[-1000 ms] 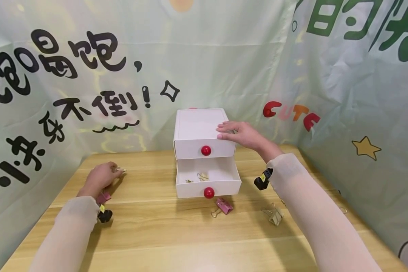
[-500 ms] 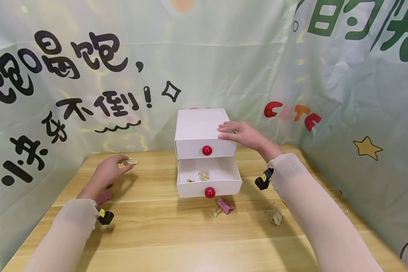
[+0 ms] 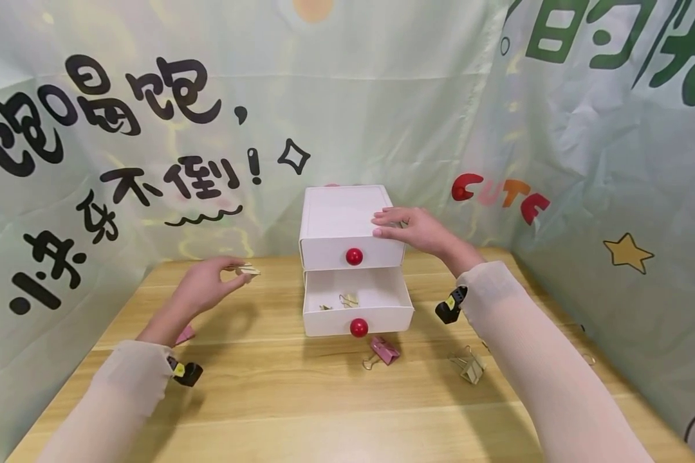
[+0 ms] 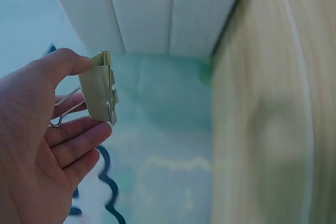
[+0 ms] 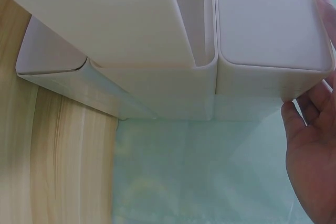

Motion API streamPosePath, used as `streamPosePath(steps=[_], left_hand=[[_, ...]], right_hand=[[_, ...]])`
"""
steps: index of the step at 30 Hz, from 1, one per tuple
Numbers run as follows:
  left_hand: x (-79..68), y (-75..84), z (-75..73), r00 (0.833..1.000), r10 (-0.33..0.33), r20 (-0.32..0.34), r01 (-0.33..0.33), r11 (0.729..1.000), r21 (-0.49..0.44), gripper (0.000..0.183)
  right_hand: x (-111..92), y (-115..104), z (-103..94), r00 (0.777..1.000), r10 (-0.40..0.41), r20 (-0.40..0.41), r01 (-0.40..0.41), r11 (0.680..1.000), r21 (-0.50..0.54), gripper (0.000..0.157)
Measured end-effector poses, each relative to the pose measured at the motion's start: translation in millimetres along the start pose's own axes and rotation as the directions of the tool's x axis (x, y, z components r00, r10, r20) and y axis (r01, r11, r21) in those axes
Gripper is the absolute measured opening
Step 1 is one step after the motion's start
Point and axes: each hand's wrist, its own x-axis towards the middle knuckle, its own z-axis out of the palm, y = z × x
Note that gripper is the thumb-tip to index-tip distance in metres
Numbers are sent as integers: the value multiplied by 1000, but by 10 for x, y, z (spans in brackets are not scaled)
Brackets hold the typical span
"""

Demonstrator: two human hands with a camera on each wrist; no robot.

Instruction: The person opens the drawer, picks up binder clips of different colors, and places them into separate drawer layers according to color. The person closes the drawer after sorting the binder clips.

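My left hand (image 3: 205, 286) pinches a pale yellow binder clip (image 4: 96, 95) between thumb and fingers, above the table left of a white drawer unit (image 3: 342, 209). In the left wrist view the clip's wire handles point toward the palm. My right hand (image 3: 419, 230) rests on the unit's top right edge, fingers on the top and thumb at the side. Below the closed top drawer, a drawer with a red knob (image 3: 358, 327) is pulled out. Gold-coloured clips (image 3: 349, 300) lie inside it.
A pink binder clip (image 3: 385, 350) lies in front of the unit. Farther right is a pale yellow binder clip (image 3: 472, 368) near my right sleeve. Another pink clip (image 3: 185, 334) is partly hidden behind my left wrist. Printed cloth (image 3: 255, 218) hangs behind the wooden table (image 3: 278, 411).
My left hand has lifted the pale yellow binder clip off the table's left side and carried it rightward toward the drawer unit. The right hand stays on the unit.
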Motion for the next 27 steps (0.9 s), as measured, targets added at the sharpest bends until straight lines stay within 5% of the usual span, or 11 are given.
streamPosePath(steps=[12,27], left_hand=[[-33,585,-23,986,158,-55,-162,984,-75,43],[19,1187,134,945,327,-11,-327,939,-110,35]], right_hand=[[5,22,9,1000,14,-3,-14,1000,-6,57],[14,51,14,1000,-24,-18,24,1000,-15,53]])
